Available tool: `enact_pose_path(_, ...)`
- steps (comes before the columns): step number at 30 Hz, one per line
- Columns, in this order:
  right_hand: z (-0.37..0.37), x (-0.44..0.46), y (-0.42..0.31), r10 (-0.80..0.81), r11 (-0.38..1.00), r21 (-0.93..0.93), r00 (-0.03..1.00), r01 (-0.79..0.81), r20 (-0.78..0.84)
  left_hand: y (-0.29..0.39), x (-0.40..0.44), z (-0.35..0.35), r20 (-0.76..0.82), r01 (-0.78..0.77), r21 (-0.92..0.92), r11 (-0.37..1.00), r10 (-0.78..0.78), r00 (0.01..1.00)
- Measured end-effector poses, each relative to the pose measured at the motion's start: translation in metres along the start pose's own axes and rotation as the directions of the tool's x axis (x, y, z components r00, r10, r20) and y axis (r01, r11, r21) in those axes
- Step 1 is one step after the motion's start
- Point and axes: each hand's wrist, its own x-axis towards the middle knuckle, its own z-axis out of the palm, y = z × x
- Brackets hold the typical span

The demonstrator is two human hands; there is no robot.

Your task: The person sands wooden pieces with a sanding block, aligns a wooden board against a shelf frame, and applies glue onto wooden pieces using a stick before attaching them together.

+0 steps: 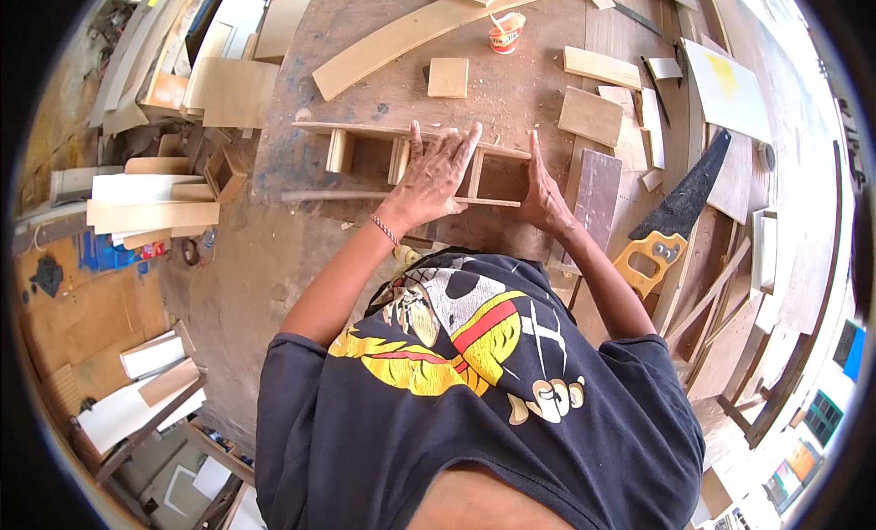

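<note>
A small wooden frame (365,146) lies on the workbench in front of me, made of two long thin strips joined by several short crosspieces. My left hand (432,172) reaches across it, fingers over the far strip and thumb by the near strip, gripping it. Against the frame's right end my right hand (546,192) presses with its fingers stretched out straight; its palm side is partly hidden. The near strip (333,196) runs out past the crosspieces on the left and looks slightly bowed.
Farther back on the workbench (237,256) are a square wood block (448,77), a curved board (401,46) and a red-and-white cup (506,33). To the right lie several offcuts (591,115) and a handsaw (680,210). Box-like wooden pieces (155,215) sit at left.
</note>
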Motion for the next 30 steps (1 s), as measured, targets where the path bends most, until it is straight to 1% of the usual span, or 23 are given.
enact_pose_path(2, -0.004, 0.004, -0.004, 0.143, 0.970, 0.182, 0.984, -0.161, 0.108, 0.002, 0.000, 0.001, -0.005, 0.000, 0.001, 1.000, 0.000, 1.000)
enact_pose_path(5, -0.007, 0.003, -0.004, 0.171, 0.958, 0.197, 0.968, -0.207, 0.186, -0.001, -0.002, 0.004, -0.018, 0.009, -0.013, 1.000, -0.009, 1.000)
enact_pose_path(6, -0.008, 0.003, -0.005, 0.150, 0.962, 0.194, 0.968, -0.189, 0.200, -0.001, -0.002, 0.004, -0.008, 0.001, 0.008, 1.000, -0.001, 1.000)
enact_pose_path(8, -0.007, -0.003, -0.006, 0.064, 0.994, 0.079, 0.994, -0.071, 0.093, 0.000, -0.006, 0.003, -0.029, 0.003, 0.031, 1.000, -0.002, 1.000)
enact_pose_path(9, -0.007, -0.006, -0.005, 0.045, 0.995, 0.081, 0.993, -0.054, 0.107, -0.001, -0.008, 0.002, -0.041, -0.020, 0.053, 0.998, 0.022, 0.999)
enact_pose_path(10, -0.006, -0.010, -0.002, -0.002, 0.995, 0.097, 0.998, -0.004, 0.068, 0.001, -0.010, -0.001, -0.043, -0.016, 0.065, 0.998, 0.019, 0.999)
enact_pose_path(12, -0.011, -0.017, 0.005, -0.091, 0.991, 0.101, 0.996, 0.090, 0.000, 0.005, -0.020, -0.012, -0.046, 0.026, 0.062, 0.998, -0.023, 0.999)
enact_pose_path(13, -0.017, -0.019, 0.000, -0.101, 0.990, 0.100, 0.995, 0.099, 0.011, 0.009, -0.025, -0.014, -0.044, 0.043, 0.056, 0.997, -0.041, 0.998)
enact_pose_path(15, -0.036, -0.020, -0.012, -0.110, 0.962, 0.235, 0.987, 0.135, -0.114, 0.009, -0.048, -0.016, -0.216, 0.074, -0.162, 0.984, -0.109, 0.970)
enact_pose_path(16, -0.044, -0.019, -0.016, -0.044, 0.966, 0.245, 0.989, 0.079, -0.143, 0.008, -0.062, -0.020, -0.315, 0.094, -0.208, 0.974, -0.157, 0.936)
enact_pose_path(17, -0.052, -0.014, -0.025, 0.001, 0.965, 0.253, 0.968, 0.064, -0.250, 0.005, -0.076, -0.023, -0.406, 0.104, -0.252, 0.962, -0.203, 0.891)
enact_pose_path(18, -0.058, -0.006, -0.032, -0.062, 0.994, 0.077, 0.966, 0.083, -0.249, 0.001, -0.088, -0.021, -0.468, 0.174, -0.271, 0.947, -0.287, 0.836)
enact_pose_path(19, -0.063, 0.002, -0.038, -0.126, 0.989, -0.106, 0.964, 0.103, -0.234, -0.002, -0.097, -0.020, -0.527, 0.240, -0.299, 0.924, -0.369, 0.766)
enact_pose_path(20, -0.064, 0.013, -0.043, -0.239, 0.963, -0.173, 0.955, 0.209, -0.177, -0.002, -0.103, -0.021, -0.554, 0.318, -0.310, 0.896, -0.442, 0.706)
enact_pose_path(21, -0.062, 0.024, -0.049, -0.343, 0.921, -0.234, 0.933, 0.311, -0.111, -0.005, -0.106, -0.018, -0.556, 0.364, -0.280, 0.888, -0.460, 0.693)
enact_pose_path(22, -0.061, 0.034, -0.055, -0.430, 0.861, -0.297, 0.903, 0.413, 0.009, -0.006, -0.108, -0.015, -0.544, 0.365, -0.260, 0.894, -0.448, 0.710)
enact_pose_path(23, -0.062, 0.042, -0.067, -0.430, 0.817, -0.349, 0.888, 0.459, 0.163, -0.004, -0.109, -0.013, -0.533, 0.366, -0.239, 0.899, -0.437, 0.724)
enact_pose_path(24, -0.056, 0.050, -0.072, -0.461, 0.778, -0.368, 0.861, 0.509, 0.216, -0.003, -0.110, -0.011, -0.536, 0.365, -0.243, 0.899, -0.438, 0.722)
enact_pose_path(25, -0.053, 0.056, -0.073, -0.490, 0.736, -0.382, 0.829, 0.559, 0.270, 0.002, -0.108, -0.007, -0.494, 0.334, -0.216, 0.917, -0.398, 0.773)
enact_pose_path(26, -0.051, 0.061, -0.071, -0.495, 0.731, -0.382, 0.824, 0.566, 0.274, 0.005, -0.106, -0.005, -0.451, 0.303, -0.190, 0.934, -0.357, 0.818)
enact_pose_path(27, -0.048, 0.064, -0.068, -0.523, 0.709, -0.368, 0.798, 0.602, 0.299, 0.008, -0.103, -0.003, -0.455, 0.309, -0.194, 0.931, -0.365, 0.812)
enact_pose_path(29, -0.042, 0.066, -0.062, -0.551, 0.682, -0.348, 0.765, 0.643, 0.332, 0.016, -0.097, 0.001, -0.387, 0.266, -0.160, 0.951, -0.308, 0.869)
enact_pose_path(30, -0.041, 0.066, -0.058, -0.545, 0.676, -0.350, 0.760, 0.648, 0.354, 0.018, -0.093, 0.003, -0.403, 0.271, -0.185, 0.945, -0.324, 0.856)
